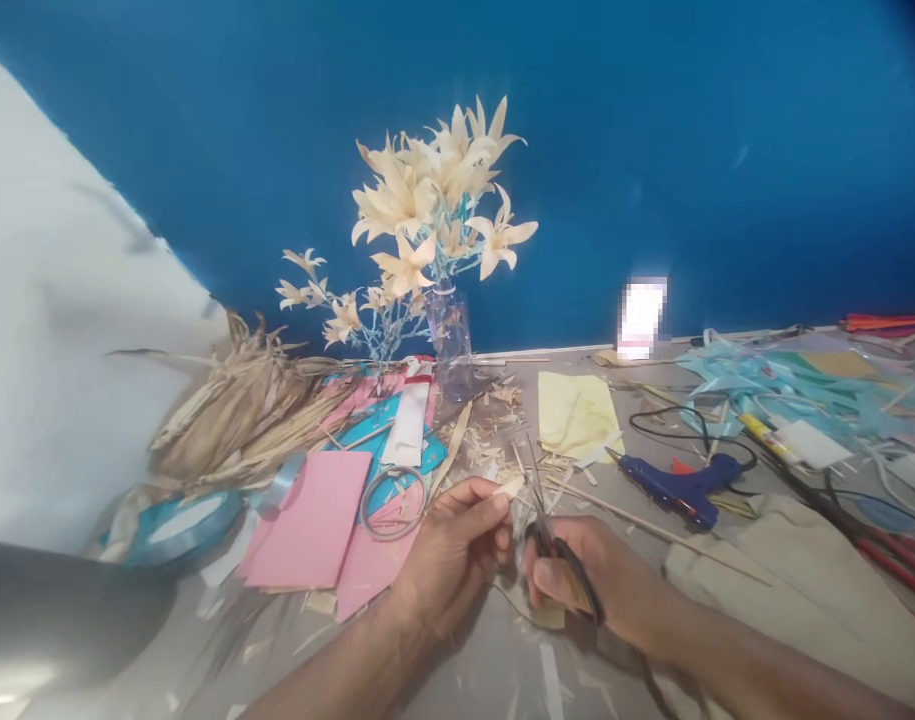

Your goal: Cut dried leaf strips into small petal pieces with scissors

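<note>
My left hand pinches a small pale petal-like piece between thumb and fingers; it looks like dried husk. Right beside it, my right hand grips black-handled scissors, their blades pointing up and away, slightly apart near the pale piece. Whether the blades touch it I cannot tell. Shavings and trimmed bits lie scattered just beyond both hands. Behind them, cream husk-like flowers on light-blue stems stand in a clear plastic bottle.
Left are pink sheets, a wire coil, blue ribbon rolls and a dried husk bundle. A yellow paper, a blue glue gun, a thin stick and a beige cloth lie right. A blue wall stands behind.
</note>
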Available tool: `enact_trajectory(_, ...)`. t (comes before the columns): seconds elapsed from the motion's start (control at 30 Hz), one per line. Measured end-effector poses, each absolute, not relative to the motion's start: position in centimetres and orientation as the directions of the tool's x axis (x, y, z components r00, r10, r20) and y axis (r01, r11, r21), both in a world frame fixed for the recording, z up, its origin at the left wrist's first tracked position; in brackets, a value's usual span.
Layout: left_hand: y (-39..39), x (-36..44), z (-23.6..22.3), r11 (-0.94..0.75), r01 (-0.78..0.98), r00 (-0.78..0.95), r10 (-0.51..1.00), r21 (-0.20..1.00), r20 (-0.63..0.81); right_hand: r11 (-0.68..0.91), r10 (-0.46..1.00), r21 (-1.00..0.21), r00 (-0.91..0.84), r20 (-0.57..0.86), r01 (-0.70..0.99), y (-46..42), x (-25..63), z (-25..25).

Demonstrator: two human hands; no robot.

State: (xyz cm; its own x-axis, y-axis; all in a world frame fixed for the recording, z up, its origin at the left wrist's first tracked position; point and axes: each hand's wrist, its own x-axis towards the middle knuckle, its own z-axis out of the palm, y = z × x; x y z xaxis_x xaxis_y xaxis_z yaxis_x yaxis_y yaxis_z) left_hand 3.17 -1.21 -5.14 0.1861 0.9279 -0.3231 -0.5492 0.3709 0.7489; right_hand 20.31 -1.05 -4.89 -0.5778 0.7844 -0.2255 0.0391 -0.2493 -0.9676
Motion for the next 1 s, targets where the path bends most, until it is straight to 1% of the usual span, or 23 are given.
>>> enact_trajectory(0.1,-1.2,2.8,-5.2,0.395,-0.507,0.227,0.919,0.766,-0.323,-0.233,0.852,-0.969,-0.463,-0.243,0.081,-0.8,20.9,-4.7)
enact_trajectory(0.2,-1.4,2.5,-5.6,0.401,-0.394,0.28,0.909,0.827,-0.307,-0.195,0.912,-0.973,-0.341,-0.227,0.126,-0.4,21.7,-4.4)
enact_trajectory(0.27,-1.5,2.5,-5.9,0.381,-0.308,0.303,0.908,0.872,-0.29,-0.159,0.929,-0.974,-0.31,-0.202,0.16,-0.3,22.0,-4.3)
enact_trajectory(0.33,-1.6,2.6,-6.1,0.365,-0.257,0.32,0.906,0.895,-0.277,-0.144,0.937,-0.971,-0.29,-0.195,0.189,-0.4,21.9,-4.3)
enact_trajectory(0.4,-1.8,2.8,-6.0,0.374,-0.288,0.331,0.903,0.882,-0.275,-0.134,0.949,-0.975,-0.26,-0.178,0.179,-0.6,21.6,-4.5)
enact_trajectory(0.5,-1.9,3.5,-5.6,0.405,-0.409,0.335,0.9,0.818,-0.278,-0.094,0.977,-0.985,-0.177,-0.119,0.143,-0.8,20.9,-4.5)
enact_trajectory(0.6,-2.2,4.2,-5.6,0.404,-0.452,0.311,0.907,0.795,-0.284,-0.075,0.986,-0.989,-0.139,-0.092,0.125,-0.9,20.4,-4.4)
enact_trajectory(0.7,-2.3,4.5,-5.7,0.406,-0.48,0.274,0.911,0.778,-0.307,-0.146,0.967,-0.984,-0.195,-0.163,0.1,-0.9,20.3,-4.5)
enact_trajectory(0.77,-2.2,4.3,-5.7,0.371,-0.495,0.227,0.928,0.786,-0.295,-0.174,0.929,-0.978,-0.31,-0.202,0.115,-0.9,20.5,-4.7)
enact_trajectory(0.87,-1.9,3.7,-5.7,0.254,-0.449,0.13,0.967,0.856,-0.219,-0.125,0.84,-0.977,-0.505,-0.197,0.172,-0.9,20.8,-5.2)
enact_trajectory(0.93,-1.7,3.4,-5.7,0.187,-0.396,0.09,0.982,0.899,-0.165,-0.082,0.797,-0.976,-0.575,-0.185,0.2,-0.9,20.9,-5.6)
enact_trajectory(1.0,-1.7,3.2,-5.5,0.158,-0.347,0.075,0.987,0.925,-0.14,-0.067,0.767,-0.973,-0.613,-0.191,0.219,-1.0,20.9,-5.8)
